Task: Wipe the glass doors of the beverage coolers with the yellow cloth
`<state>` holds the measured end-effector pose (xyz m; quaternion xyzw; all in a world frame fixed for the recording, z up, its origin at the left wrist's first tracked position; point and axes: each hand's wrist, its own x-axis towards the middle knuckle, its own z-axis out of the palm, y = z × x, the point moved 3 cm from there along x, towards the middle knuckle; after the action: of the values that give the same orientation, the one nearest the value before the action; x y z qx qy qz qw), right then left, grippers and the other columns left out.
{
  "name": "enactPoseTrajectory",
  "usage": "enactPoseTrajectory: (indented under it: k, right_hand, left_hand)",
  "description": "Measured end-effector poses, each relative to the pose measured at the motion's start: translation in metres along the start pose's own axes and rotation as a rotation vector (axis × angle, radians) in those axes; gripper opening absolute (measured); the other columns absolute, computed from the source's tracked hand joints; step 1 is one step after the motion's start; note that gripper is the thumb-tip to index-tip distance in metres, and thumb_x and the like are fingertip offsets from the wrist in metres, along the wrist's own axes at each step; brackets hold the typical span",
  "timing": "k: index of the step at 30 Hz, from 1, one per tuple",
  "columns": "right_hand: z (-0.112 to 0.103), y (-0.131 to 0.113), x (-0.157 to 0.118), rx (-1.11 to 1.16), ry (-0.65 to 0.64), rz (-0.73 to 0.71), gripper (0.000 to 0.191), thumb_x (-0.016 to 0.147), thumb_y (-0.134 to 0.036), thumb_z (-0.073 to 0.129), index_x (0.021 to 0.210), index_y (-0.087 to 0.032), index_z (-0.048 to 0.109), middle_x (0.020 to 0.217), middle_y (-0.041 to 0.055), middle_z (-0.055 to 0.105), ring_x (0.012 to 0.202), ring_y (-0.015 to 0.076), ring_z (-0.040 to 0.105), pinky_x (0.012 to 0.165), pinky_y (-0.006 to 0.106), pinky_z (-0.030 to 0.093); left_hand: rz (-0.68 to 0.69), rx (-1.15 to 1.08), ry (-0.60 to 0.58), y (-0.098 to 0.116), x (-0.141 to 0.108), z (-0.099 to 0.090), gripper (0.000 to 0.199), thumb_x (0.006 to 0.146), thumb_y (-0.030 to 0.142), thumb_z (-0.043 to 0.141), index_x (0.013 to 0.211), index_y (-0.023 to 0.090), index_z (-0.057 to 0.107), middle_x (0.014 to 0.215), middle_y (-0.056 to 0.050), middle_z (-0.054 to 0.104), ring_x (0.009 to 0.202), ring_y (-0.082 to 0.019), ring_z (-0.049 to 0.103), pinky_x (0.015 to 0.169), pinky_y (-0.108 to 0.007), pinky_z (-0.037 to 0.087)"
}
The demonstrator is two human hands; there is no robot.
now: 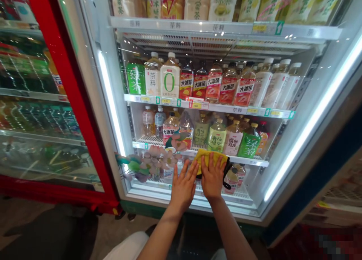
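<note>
Hands are pressed flat against the cooler's glass door (pixel 254 184) near its lower edge. A yellow cloth (pixel 210 158) is pinned to the glass under the right hand (pixel 212 179), whose fingers are spread over it, a black strap hanging at its right side. The left hand (pixel 183 186) is laid just beside it, fingers spread wide, holding nothing. Bottled tea (pixel 217 138) is ranged on the shelves behind.
</note>
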<state>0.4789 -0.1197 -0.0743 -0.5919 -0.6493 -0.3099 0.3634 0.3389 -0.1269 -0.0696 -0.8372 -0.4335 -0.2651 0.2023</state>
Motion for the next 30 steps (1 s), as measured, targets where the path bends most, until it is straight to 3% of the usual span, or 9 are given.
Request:
enactPoseTrajectory:
  k: [4,7,9,12,15,18,23,26,30]
  right_hand:
    - [0.018,-0.035,-0.006,0.029,0.001,-0.125,0.061,0.094,-0.033,0.061,0.153,-0.029,0.047,0.168,0.0046,0.028,0.158,0.0378,-0.002,0.124,0.067,0.010]
    - [0.022,-0.026,-0.025,0.044,0.001,-0.235,0.056,0.095,-0.029,0.058,0.150,-0.033,0.050,0.161,0.0021,0.043,0.160,0.0274,0.005,0.128,0.056,0.006]
    - [0.018,-0.014,-0.027,0.049,-0.013,-0.227,0.057,0.095,-0.022,0.055,0.151,-0.034,0.050,0.160,0.0017,0.046,0.159,0.0248,0.008,0.128,0.054,0.007]
    - [0.011,-0.019,-0.005,0.049,0.006,-0.138,0.063,0.091,-0.017,0.057,0.151,-0.031,0.049,0.163,0.0059,0.040,0.159,0.0309,0.004,0.125,0.063,0.008]
    - [0.014,-0.053,0.018,0.045,0.054,-0.095,0.063,0.088,-0.022,0.062,0.150,-0.025,0.051,0.165,0.0112,0.034,0.158,0.0379,-0.006,0.121,0.071,0.003]
    - [0.026,-0.078,0.014,0.057,0.050,-0.181,0.059,0.089,-0.032,0.065,0.147,-0.024,0.055,0.162,0.0108,0.040,0.158,0.0354,-0.006,0.123,0.067,-0.004]
    - [0.029,-0.052,-0.016,0.044,0.029,-0.413,0.049,0.096,-0.026,0.057,0.144,-0.034,0.057,0.152,0.0004,0.056,0.159,0.0186,0.010,0.128,0.048,-0.004]
    - [0.023,-0.047,0.002,0.036,0.022,-0.298,0.052,0.096,-0.023,0.056,0.146,-0.036,0.055,0.155,0.0025,0.052,0.159,0.0231,0.012,0.127,0.055,-0.002]
    - [0.029,-0.095,0.038,0.066,0.087,-0.193,0.055,0.094,-0.030,0.060,0.148,-0.033,0.053,0.159,0.0066,0.047,0.159,0.0314,0.007,0.123,0.066,-0.005]
  left_hand:
    - [-0.035,0.007,-0.015,-0.032,-0.028,-0.008,0.076,0.094,0.030,0.055,0.162,0.025,0.023,0.164,-0.004,0.036,0.156,-0.028,0.023,0.128,-0.055,0.009]
    - [0.012,0.016,-0.050,-0.049,-0.053,-0.009,0.082,0.092,0.022,0.055,0.163,0.022,0.014,0.166,-0.006,0.033,0.156,-0.026,0.023,0.127,-0.052,0.017]
    - [-0.005,0.021,-0.051,-0.058,-0.062,-0.012,0.085,0.091,0.017,0.053,0.164,0.022,0.009,0.168,-0.007,0.028,0.157,-0.026,0.021,0.126,-0.052,0.020]
    - [-0.074,0.027,-0.020,-0.069,-0.068,-0.018,0.085,0.091,0.013,0.049,0.164,0.022,0.006,0.169,-0.009,0.023,0.158,-0.028,0.017,0.125,-0.055,0.023]
    - [-0.118,0.045,0.013,-0.078,-0.072,-0.023,0.082,0.093,0.013,0.047,0.164,0.021,0.006,0.169,-0.011,0.023,0.158,-0.029,0.013,0.124,-0.056,0.024]
    - [-0.132,0.058,0.007,-0.088,-0.083,-0.023,0.083,0.092,0.013,0.048,0.164,0.021,0.008,0.169,-0.011,0.023,0.158,-0.029,0.014,0.124,-0.056,0.025]
    - [-0.162,0.049,-0.029,-0.109,-0.105,-0.021,0.087,0.090,0.014,0.054,0.164,0.025,0.009,0.169,-0.011,0.022,0.157,-0.030,0.016,0.124,-0.056,0.026]
    - [-0.179,0.061,-0.028,-0.117,-0.108,-0.023,0.089,0.089,0.010,0.052,0.164,0.025,0.007,0.170,-0.012,0.020,0.158,-0.031,0.014,0.123,-0.058,0.027]
    - [-0.159,0.074,-0.034,-0.120,-0.102,-0.030,0.087,0.089,0.008,0.051,0.164,0.022,0.008,0.170,-0.014,0.018,0.158,-0.032,0.012,0.123,-0.058,0.028]
